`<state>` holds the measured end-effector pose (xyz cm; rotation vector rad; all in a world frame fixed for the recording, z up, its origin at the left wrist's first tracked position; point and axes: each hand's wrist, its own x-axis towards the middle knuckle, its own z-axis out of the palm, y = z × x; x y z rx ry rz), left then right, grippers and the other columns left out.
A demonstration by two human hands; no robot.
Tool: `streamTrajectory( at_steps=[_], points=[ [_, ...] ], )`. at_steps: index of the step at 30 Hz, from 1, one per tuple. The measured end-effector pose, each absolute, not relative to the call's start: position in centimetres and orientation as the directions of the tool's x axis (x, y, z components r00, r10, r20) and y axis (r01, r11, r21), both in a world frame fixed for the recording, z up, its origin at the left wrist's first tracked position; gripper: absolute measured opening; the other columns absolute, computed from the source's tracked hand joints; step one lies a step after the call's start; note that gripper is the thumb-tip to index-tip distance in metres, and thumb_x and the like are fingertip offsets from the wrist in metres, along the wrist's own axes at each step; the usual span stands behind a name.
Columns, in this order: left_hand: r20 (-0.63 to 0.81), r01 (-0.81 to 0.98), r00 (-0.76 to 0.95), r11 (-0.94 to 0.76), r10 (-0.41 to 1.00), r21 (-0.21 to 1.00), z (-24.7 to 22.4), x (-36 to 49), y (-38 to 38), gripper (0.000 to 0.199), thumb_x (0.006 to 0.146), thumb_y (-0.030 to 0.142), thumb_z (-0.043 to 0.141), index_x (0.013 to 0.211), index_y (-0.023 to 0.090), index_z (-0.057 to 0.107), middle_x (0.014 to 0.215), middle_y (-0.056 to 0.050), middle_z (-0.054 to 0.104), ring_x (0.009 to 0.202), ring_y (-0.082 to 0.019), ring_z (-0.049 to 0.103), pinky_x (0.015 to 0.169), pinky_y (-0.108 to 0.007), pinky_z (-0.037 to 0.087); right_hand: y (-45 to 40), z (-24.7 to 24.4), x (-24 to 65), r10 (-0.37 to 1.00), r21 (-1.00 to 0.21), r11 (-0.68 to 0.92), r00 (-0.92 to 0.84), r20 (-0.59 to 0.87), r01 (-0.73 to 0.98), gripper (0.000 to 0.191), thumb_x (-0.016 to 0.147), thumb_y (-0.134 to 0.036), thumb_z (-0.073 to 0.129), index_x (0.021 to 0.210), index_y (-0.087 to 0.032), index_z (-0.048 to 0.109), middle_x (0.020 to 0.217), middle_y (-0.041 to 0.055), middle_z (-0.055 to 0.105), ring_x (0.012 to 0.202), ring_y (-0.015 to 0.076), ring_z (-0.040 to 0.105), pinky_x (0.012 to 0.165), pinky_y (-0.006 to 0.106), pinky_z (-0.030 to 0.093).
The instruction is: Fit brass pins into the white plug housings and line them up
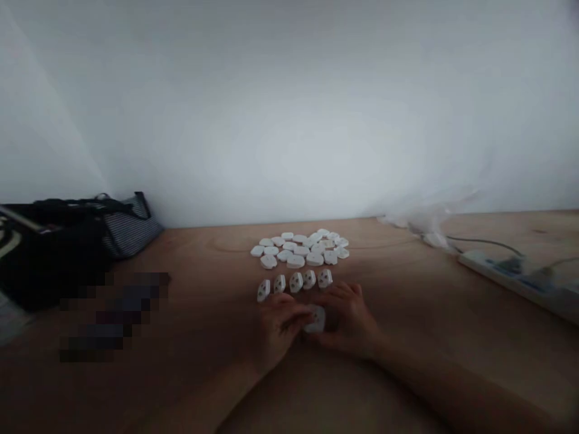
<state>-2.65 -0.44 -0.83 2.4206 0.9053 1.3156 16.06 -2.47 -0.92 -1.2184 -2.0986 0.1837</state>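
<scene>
Left hand and right hand hold one white plug between them;
both half closed on it; five plugs stand in a row just ahead, a heap behind; power strip and bag sit well apart on the table.

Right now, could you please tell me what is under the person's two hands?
A white plastic piece is held there by the left hand and right hand. Their fingers cover part of it, and its underside cannot be seen.

light: dim, flat, grey | shadows: faint, soft | focus: soft throughout, blocky pixelated patch | edges: table rim bends, warped
</scene>
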Motion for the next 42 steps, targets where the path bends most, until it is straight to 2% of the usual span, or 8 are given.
streamTrajectory(
  at_steps=[5, 10, 14, 18, 25, 29, 34, 42],
  points=[
    [0.650, 0.406, 0.383, -0.751, 0.657, 0.520, -0.5, -2.5, -0.3, 0.014, 0.075, 0.029, 0.070, 0.084, 0.019, 0.068, 0.082, -0.004, 0.067, 0.082, -0.020, 0.060, 0.076, -0.031, 0.048, -2.3, -1.0, 16.3, 0.774, -0.407, 0.591, -0.349, 0.528, 0.696, 0.042, 0.062, -0.048, 0.072, 0.096, -0.025, 0.064, 0.091, 0.0032, 0.066, 0.088, 0.0232, 0.054, 0.079, 0.036, 0.029],
    [0.467, 0.452, 0.332, -0.573, 0.819, 0.683, -1.0, -2.5, 0.2, 0.027, 0.061, 0.026, 0.079, 0.082, 0.017, 0.064, 0.081, -0.003, 0.064, 0.076, -0.019, 0.059, 0.066, -0.027, 0.047, -2.2, -1.1, 16.4, 0.707, -0.354, 0.663, -0.397, 0.585, 0.660, 0.041, 0.063, -0.043, 0.072, 0.098, -0.025, 0.063, 0.091, 0.0026, 0.066, 0.087, 0.0224, 0.054, 0.079, 0.037, 0.029],
    [0.383, 0.402, 0.326, -0.493, 0.864, 0.771, -1.5, -2.8, 0.6, 0.024, 0.073, 0.032, 0.069, 0.089, 0.016, 0.061, 0.077, -0.002, 0.063, 0.069, -0.016, 0.058, 0.060, -0.024, 0.045, -2.0, -1.0, 16.6, 0.646, -0.291, 0.712, -0.435, 0.627, 0.639, 0.042, 0.066, -0.043, 0.070, 0.102, -0.024, 0.062, 0.097, 0.0041, 0.066, 0.088, 0.0228, 0.054, 0.080, 0.038, 0.028],
    [0.359, 0.453, 0.391, -0.517, 0.847, 0.726, -0.9, -3.7, 0.7, 0.018, 0.082, 0.031, 0.056, 0.078, 0.014, 0.061, 0.069, -0.001, 0.059, 0.061, -0.013, 0.053, 0.055, -0.022, 0.041, -1.6, -0.8, 17.7, 0.643, -0.257, 0.707, -0.447, 0.622, 0.659, 0.042, 0.068, -0.043, 0.069, 0.104, -0.023, 0.061, 0.097, 0.0050, 0.066, 0.088, 0.0227, 0.054, 0.078, 0.038, 0.029],
    [0.227, 0.529, 0.622, -0.617, 0.749, 0.583, -0.2, -4.3, -0.1, 0.020, 0.063, 0.030, 0.076, 0.075, 0.017, 0.067, 0.077, -0.001, 0.058, 0.069, -0.015, 0.055, 0.059, -0.022, 0.041, -1.1, -0.8, 19.1, 0.678, -0.261, 0.653, -0.395, 0.620, 0.711, 0.041, 0.065, -0.040, 0.071, 0.101, -0.021, 0.062, 0.096, 0.0066, 0.065, 0.087, 0.0235, 0.054, 0.077, 0.038, 0.030],
    [0.263, 0.519, 0.592, -0.610, 0.762, 0.599, -0.5, -3.9, 0.1, 0.007, 0.072, 0.019, 0.068, 0.066, 0.016, 0.066, 0.073, -0.001, 0.058, 0.065, -0.013, 0.055, 0.058, -0.021, 0.041, -1.3, -0.8, 18.8, 0.692, -0.292, 0.658, -0.405, 0.597, 0.694, 0.044, 0.064, -0.042, 0.073, 0.101, -0.022, 0.062, 0.096, 0.0067, 0.065, 0.089, 0.0241, 0.054, 0.078, 0.039, 0.030],
    [0.470, 0.492, 0.452, -0.652, 0.758, 0.578, -0.7, -3.8, 0.4, 0.007, 0.080, 0.020, 0.059, 0.074, 0.016, 0.061, 0.070, 0.000, 0.061, 0.064, -0.014, 0.056, 0.059, -0.022, 0.043, -1.5, -0.7, 18.4, 0.707, -0.330, 0.668, -0.432, 0.560, 0.666, 0.047, 0.060, -0.044, 0.075, 0.101, -0.023, 0.063, 0.098, 0.0057, 0.065, 0.090, 0.0245, 0.054, 0.080, 0.038, 0.030],
    [0.617, 0.477, 0.488, -0.781, 0.617, 0.403, -0.5, -3.1, -0.3, 0.014, 0.087, 0.024, 0.051, 0.078, 0.017, 0.060, 0.074, -0.002, 0.063, 0.070, -0.015, 0.060, 0.065, -0.023, 0.047, -1.7, -0.8, 17.6, 0.682, -0.346, 0.711, -0.481, 0.551, 0.612, 0.045, 0.062, -0.046, 0.073, 0.101, -0.026, 0.063, 0.097, 0.0030, 0.066, 0.091, 0.0226, 0.054, 0.081, 0.037, 0.028]
  ],
)
